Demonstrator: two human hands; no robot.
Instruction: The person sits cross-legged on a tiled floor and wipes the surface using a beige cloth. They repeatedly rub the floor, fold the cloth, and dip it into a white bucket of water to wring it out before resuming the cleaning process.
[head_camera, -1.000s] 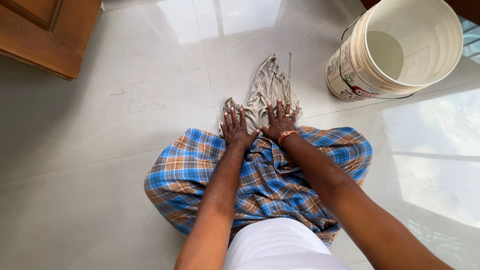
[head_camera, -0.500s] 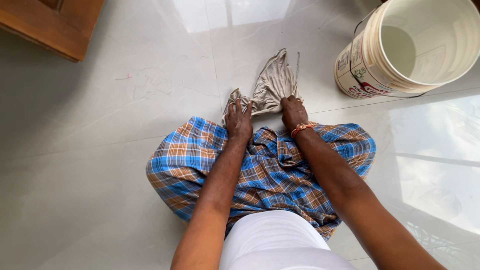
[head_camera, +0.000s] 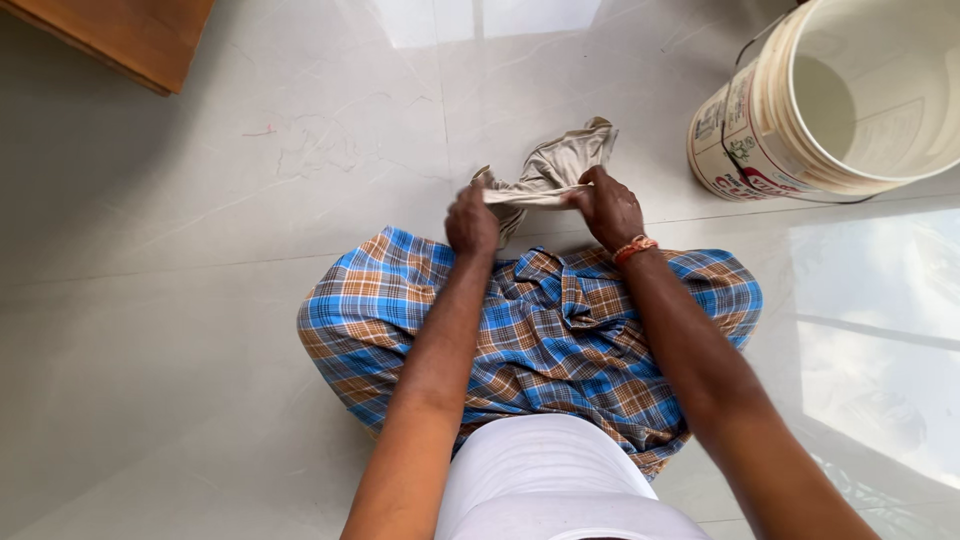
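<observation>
In the head view, the left hand (head_camera: 472, 220) was closed on the near left edge of a beige cloth (head_camera: 556, 167), its fingers (head_camera: 468, 197) curled around a bunched end of the fabric. The right hand (head_camera: 608, 208) gripped the same cloth at its near right edge, fingers folded tight over the material, so that a taut strip of cloth ran between the two fists. The rest of the cloth lay crumpled just beyond the hands, resting on the glossy pale tiled floor (head_camera: 200, 300). Whether the stretched strip touched the floor could not be told.

An orange band (head_camera: 634, 249) circled the right wrist. Both forearms reached forward over a blue and orange checked wrap (head_camera: 545, 345) that covered the person's bent legs, with a white garment (head_camera: 545, 480) below it at the bottom of the picture.

A cream plastic bucket (head_camera: 790, 150) with a dark wire handle stood on the floor to the right of the cloth, near but apart from it. A corner of brown wooden furniture (head_camera: 130, 35) showed at the upper left, well away from the hands.
</observation>
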